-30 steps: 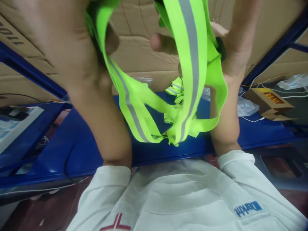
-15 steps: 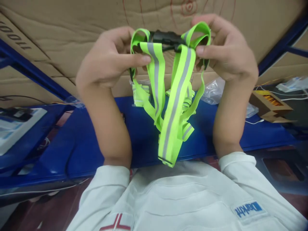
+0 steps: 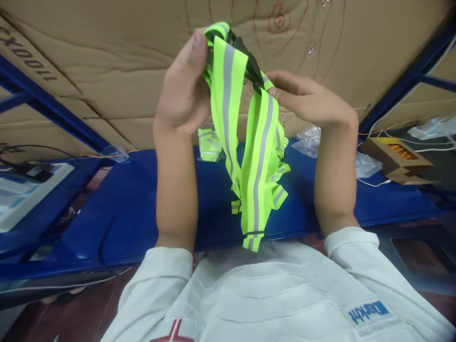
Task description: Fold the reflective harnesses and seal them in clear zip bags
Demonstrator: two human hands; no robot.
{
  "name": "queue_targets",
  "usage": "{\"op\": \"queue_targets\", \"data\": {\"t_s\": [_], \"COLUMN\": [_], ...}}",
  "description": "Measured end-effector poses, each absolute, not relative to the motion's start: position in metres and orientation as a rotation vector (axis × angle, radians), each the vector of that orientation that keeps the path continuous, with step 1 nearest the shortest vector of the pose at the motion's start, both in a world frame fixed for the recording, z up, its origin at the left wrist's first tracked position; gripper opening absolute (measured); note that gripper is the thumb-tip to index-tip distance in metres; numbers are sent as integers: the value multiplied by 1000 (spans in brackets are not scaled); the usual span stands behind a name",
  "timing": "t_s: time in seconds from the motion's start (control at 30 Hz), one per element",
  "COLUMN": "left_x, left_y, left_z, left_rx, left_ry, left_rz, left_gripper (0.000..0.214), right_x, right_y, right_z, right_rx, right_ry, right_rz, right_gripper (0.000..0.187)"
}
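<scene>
A neon-yellow reflective strap harness [image 3: 253, 156] with grey stripes hangs in front of me over the blue table [image 3: 142, 199]. My left hand [image 3: 185, 90] is closed round its upper left loop, thumb up against the fabric. My right hand [image 3: 306, 97] pinches the strap just right of the black plastic buckle [image 3: 251, 59] at the top. The strap ends dangle down to the table's near edge.
A folded neon strap in a clear bag [image 3: 210, 145] lies on the table behind the harness. Clear plastic bags [image 3: 311, 140] and an open cardboard box [image 3: 399, 159] sit at the right. A large cardboard sheet [image 3: 107, 71] stands behind. A white device [image 3: 24, 190] rests at the left.
Both hands have moved closer together and the left has risen, so the buckle now tilts up to the left. The hanging straps have bunched into a narrower bundle.
</scene>
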State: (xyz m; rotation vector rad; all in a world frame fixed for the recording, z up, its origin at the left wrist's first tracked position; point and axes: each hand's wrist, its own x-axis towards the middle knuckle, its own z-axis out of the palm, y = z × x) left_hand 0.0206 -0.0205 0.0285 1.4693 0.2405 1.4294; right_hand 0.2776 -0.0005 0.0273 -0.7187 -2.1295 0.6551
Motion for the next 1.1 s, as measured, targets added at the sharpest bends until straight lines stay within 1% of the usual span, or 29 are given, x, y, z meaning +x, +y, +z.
{"op": "queue_targets", "data": {"t_s": [0.1,0.2,0.27,0.3,0.33,0.4,0.43,0.47,0.5,0.57,0.63,0.67,0.77,0.83,0.97,1.03,1.1], "left_x": [24,33,40,43,46,49,49,49,47,43,37,35,34,35,41,47,57], "left_y": [-19,-17,-19,-21,-24,-28,-30,-31,-30,-26,-21,-18,-17,-20,-28,-31,-33], "left_z": [27,27,30,31,32,33,32,31,29,26,24,23,23,24,23,20,15], "left_rx": [1480,1452,1428,1426,1428,1440,1455,1474,1502,1588,1687,1747,1933,2041,2004,1854,1742], "left_ry": [270,298,338,362,394,469,498,515,527,555,621,675,777,735,681,653,601], "left_rz": [1544,1764,1860,1870,1861,1815,1785,1758,1731,1672,1614,1584,1517,1497,1438,1460,1508], "left_gripper": [37,29,30,31,30,26,27,32,40,51,48,44,46,48,52,46,35], "right_x": [272,269,269,268,266,261,256,252,248,242,240,241,247,250,254,255,255], "right_y": [-17,-27,-30,-31,-32,-35,-36,-37,-38,-36,-30,-27,-19,-16,-13,-12,-12], "right_z": [36,40,39,38,37,34,33,33,32,32,32,33,32,32,33,34,33], "right_rx": [-672,-666,-669,-680,-691,-709,-718,-737,-771,-878,-984,-1020,-1061,-1063,-1084,-1080,-1012], "right_ry": [-2160,-2019,-1970,-1993,-2034,-2110,-2115,-2098,-2067,-2005,-1940,-1900,-1794,-1776,-1733,-1690,-1671], "right_rz": [569,585,579,554,512,402,359,330,312,295,249,211,95,68,37,8,13], "right_gripper": [32,32,29,33,42,67,75,76,70,49,33,30,33,36,38,42,46]}}
